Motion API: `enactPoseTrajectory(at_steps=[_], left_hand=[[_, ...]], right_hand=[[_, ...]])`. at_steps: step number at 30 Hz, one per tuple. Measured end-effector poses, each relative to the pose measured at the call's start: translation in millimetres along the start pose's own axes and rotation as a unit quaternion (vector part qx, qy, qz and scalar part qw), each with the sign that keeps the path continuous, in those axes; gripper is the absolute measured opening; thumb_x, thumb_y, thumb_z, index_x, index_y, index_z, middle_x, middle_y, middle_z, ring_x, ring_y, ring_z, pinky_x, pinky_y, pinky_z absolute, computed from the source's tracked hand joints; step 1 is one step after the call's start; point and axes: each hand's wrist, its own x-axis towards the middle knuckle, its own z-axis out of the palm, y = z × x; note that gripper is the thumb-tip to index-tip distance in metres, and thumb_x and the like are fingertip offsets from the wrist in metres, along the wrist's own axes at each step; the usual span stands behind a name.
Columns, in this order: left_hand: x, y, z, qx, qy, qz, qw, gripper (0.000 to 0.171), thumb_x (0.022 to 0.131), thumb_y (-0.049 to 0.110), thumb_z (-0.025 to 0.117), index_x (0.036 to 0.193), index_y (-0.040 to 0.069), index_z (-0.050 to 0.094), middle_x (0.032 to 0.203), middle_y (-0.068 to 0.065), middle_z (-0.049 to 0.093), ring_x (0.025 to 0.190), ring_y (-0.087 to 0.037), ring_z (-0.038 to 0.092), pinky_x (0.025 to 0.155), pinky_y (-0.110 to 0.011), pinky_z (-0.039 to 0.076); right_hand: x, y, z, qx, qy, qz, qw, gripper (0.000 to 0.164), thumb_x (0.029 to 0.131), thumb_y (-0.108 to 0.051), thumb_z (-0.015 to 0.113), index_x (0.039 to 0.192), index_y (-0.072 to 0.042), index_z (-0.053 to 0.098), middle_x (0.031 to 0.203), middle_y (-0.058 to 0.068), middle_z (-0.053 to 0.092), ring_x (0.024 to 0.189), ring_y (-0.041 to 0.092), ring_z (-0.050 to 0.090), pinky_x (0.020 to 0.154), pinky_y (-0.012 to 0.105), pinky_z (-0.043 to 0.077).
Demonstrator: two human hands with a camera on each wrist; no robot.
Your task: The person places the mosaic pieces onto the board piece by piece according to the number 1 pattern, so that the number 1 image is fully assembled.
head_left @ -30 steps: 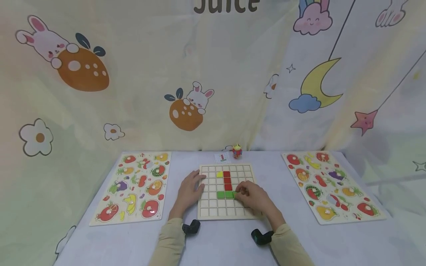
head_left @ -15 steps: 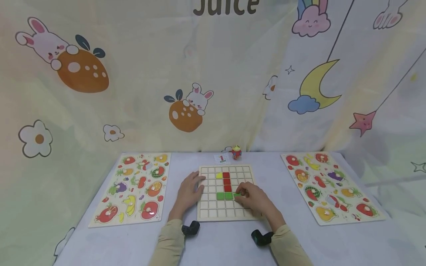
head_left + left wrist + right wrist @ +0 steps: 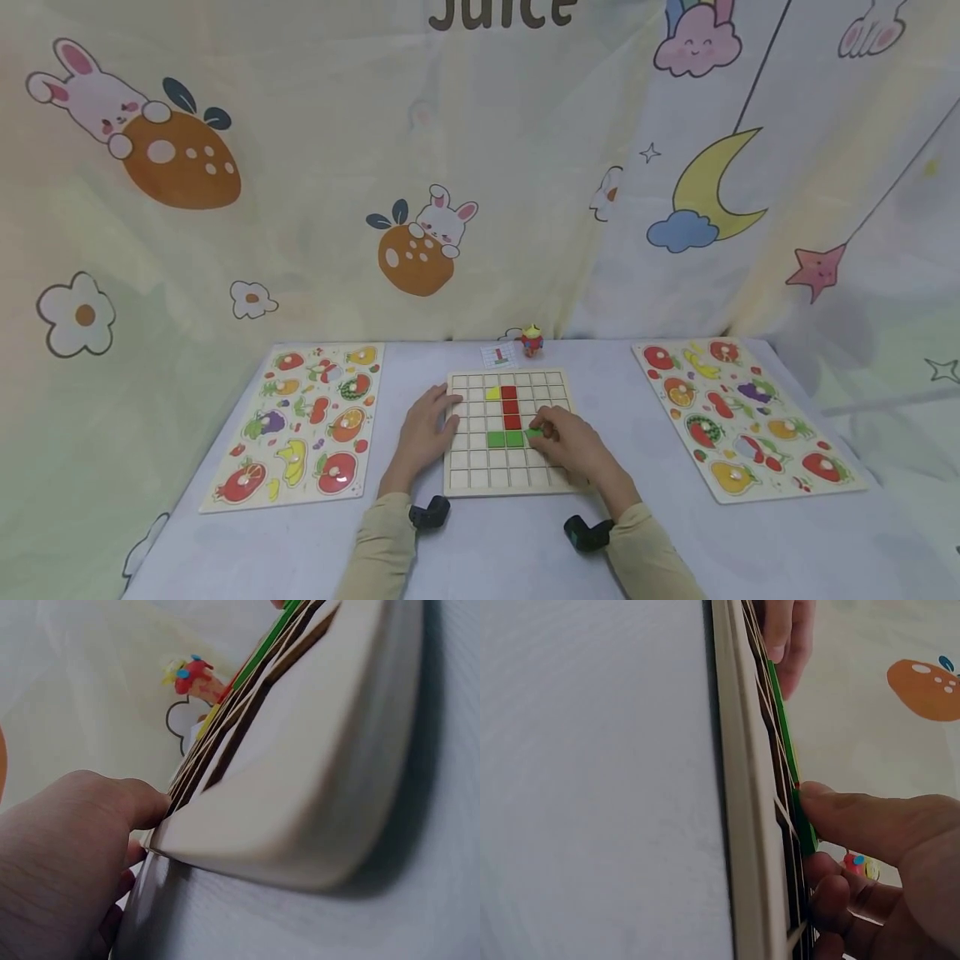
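A wooden grid board (image 3: 468,479) lies at the middle of the table in the head view. On it sit a yellow tile (image 3: 492,393), a column of red tiles (image 3: 511,408) and a row of green tiles (image 3: 505,439). My right hand (image 3: 573,442) pinches another green tile (image 3: 534,433) between thumb and fingers at the row's right end; in the right wrist view this held green tile (image 3: 805,825) is against or just above the grid. My left hand (image 3: 427,429) rests at the board's left edge, its thumb touching the rim in the left wrist view.
Fruit puzzle boards lie on both sides, one at the left (image 3: 300,417) and one at the right (image 3: 750,417). Behind the grid board are a small printed card (image 3: 498,357) and a toy figure (image 3: 532,340). A printed curtain (image 3: 322,167) hangs at the back.
The green tile in my right hand has shifted slightly right, and a narrow gap now shows beside the green row. My left hand stays at the board's edge.
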Motion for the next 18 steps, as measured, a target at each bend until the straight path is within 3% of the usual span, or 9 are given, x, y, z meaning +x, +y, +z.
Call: enactPoseTrajectory(at_steps=[7,18], left_hand=[[-1.0,-1.0,1.5,-0.002,0.000,-0.001,1.0000,0.031,0.090,0.021,0.060,0.121,0.020,0.061,0.145,-0.009,0.045,0.138,-0.031,0.036,0.115,-0.052,0.029],[1.2,-1.9,0.5,0.004,0.001,-0.001,1.0000,0.031,0.090,0.022,0.060,0.121,0.019,0.062,0.145,-0.009,0.045,0.138,-0.031,0.036,0.115,-0.051,0.029]], right_hand=[[-2.9,-0.8,-0.8,0.001,-0.004,0.017,1.000,0.015,0.083,-0.027,0.072,0.094,-0.019,0.065,0.077,-0.006,0.055,0.071,0.013,0.047,0.061,0.025,0.039],[-1.8,-3.1,2.7,-0.019,0.005,-0.012,1.000,0.012,0.084,-0.025,0.071,0.095,-0.021,0.067,0.074,-0.008,0.050,0.069,0.010,0.045,0.059,0.023,0.037]])
